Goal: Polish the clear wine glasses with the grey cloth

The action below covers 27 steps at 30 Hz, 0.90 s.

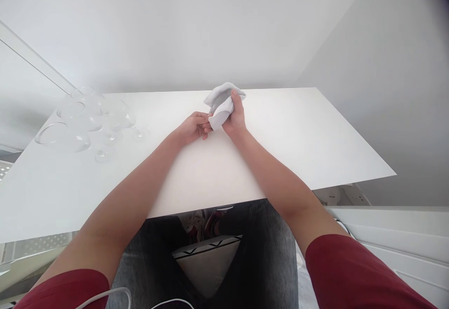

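Observation:
My right hand (235, 114) is closed around a bunched white cloth (220, 105) held just above the white table (298, 136), near its middle. My left hand (194, 127) rests beside it with its fingertips pinched on the lower end of the cloth. Whether anything is wrapped inside the cloth is hidden.
Several clear wine glasses (87, 121) stand and lie together at the table's far left. A white wall rises behind the table. Under the front edge are my legs, a seat cushion and white cables.

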Motion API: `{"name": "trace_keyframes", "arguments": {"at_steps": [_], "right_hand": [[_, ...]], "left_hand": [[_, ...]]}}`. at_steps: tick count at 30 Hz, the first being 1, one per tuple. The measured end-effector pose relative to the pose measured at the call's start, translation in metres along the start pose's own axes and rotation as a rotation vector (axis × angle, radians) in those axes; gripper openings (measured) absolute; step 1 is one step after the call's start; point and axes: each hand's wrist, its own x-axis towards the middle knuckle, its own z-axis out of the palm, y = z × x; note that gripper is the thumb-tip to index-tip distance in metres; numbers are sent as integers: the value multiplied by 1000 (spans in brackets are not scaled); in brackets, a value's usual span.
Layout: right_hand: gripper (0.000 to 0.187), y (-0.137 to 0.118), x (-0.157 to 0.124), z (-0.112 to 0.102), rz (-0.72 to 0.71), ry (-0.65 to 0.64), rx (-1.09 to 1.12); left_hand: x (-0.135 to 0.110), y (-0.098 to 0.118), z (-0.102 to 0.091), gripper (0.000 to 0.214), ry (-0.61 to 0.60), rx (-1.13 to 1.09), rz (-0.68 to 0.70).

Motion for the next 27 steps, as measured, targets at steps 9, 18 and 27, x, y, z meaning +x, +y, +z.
{"name": "trace_keyframes", "arguments": {"at_steps": [9,18,27], "right_hand": [[78,15,-9,18,55,-159,-68],[73,14,7,7,-31,77,-183],[74,12,-8,13,424,-442,-151]], "left_hand": [[10,-14,-1,28,302,-22,84],[15,-20,-3,37,358,-10,270],[6,-4,-7,69,320,-199,350]]}}
